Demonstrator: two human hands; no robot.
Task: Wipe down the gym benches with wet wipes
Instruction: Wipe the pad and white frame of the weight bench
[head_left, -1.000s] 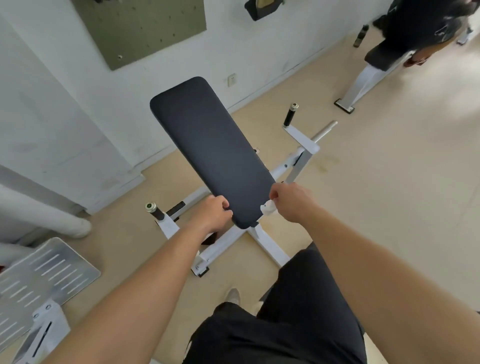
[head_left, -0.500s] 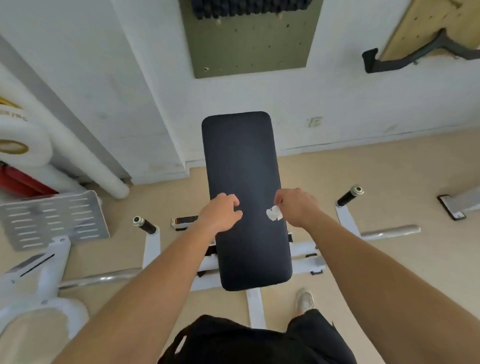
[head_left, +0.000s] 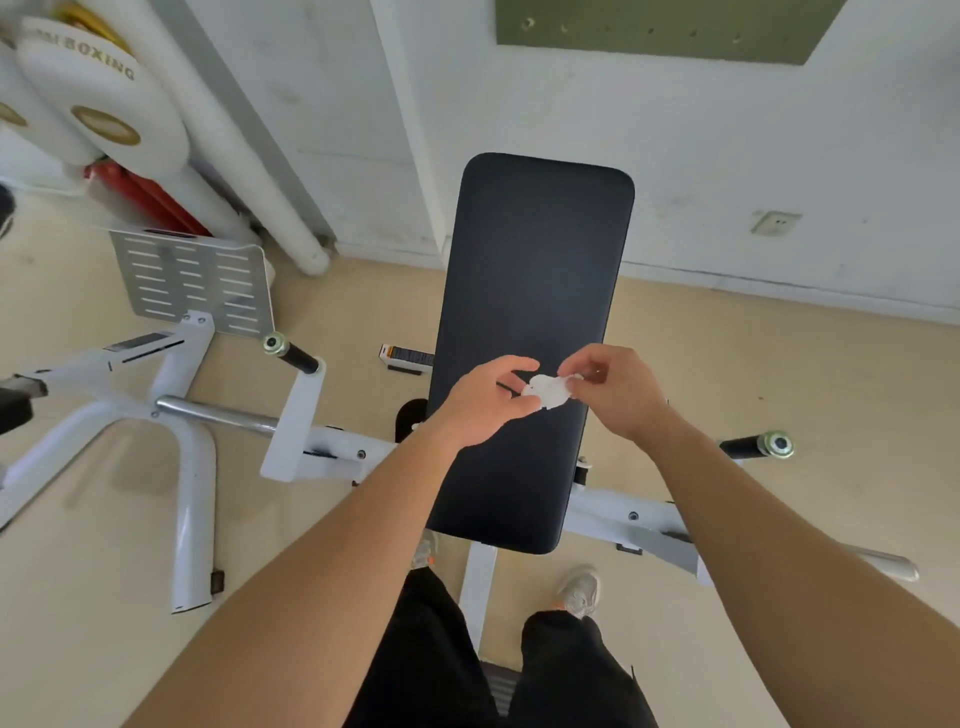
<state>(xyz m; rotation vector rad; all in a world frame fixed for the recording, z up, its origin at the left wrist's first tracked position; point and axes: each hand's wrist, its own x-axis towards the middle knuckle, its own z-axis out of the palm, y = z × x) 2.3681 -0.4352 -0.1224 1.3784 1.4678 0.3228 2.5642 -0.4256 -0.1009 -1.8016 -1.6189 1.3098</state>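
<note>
Wet wipe (head_left: 548, 391) betw. both hands, over the bench surface (head_left: 535, 260).
I see R hand (head_left: 613, 389) pinching it; L hand (head_left: 483, 402) half-curled at its left edge, grip unclear.

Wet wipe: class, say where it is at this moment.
Head view, centre: the wet wipe is bunched over the near half of the black bench pad, pinched by the right hand, with the left hand at its left edge.

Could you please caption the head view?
Right hand pinches a crumpled wet wipe, left hand at its edge, over the black bench pad.
</note>
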